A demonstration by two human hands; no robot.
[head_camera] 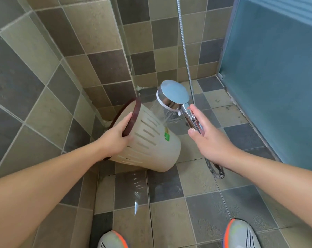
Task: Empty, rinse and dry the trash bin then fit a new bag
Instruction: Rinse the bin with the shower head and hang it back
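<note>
We hold the bin (pixel 151 142) left of the shower head (pixel 173 94), hose (pixel 185 56) behind, our shoes (pixel 241 233) nearest

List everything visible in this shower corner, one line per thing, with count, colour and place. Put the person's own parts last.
trash bin: one, cream with slots, dark red rim and a green sticker, held tilted above the floor, centre
shower head: one, chrome with a white ring, right of the bin, spraying water onto its side
shower hose: one, silver, running down the wall and looping out below the right hand
wall tiles: many, beige and brown, left and rear
floor tiles: many, beige and grey, wet
glass panel: one, frosted blue, right
shoes: two, grey with orange trim, bottom edge
left hand: one, grips the bin's rim
right hand: one, holds the shower handle
</note>
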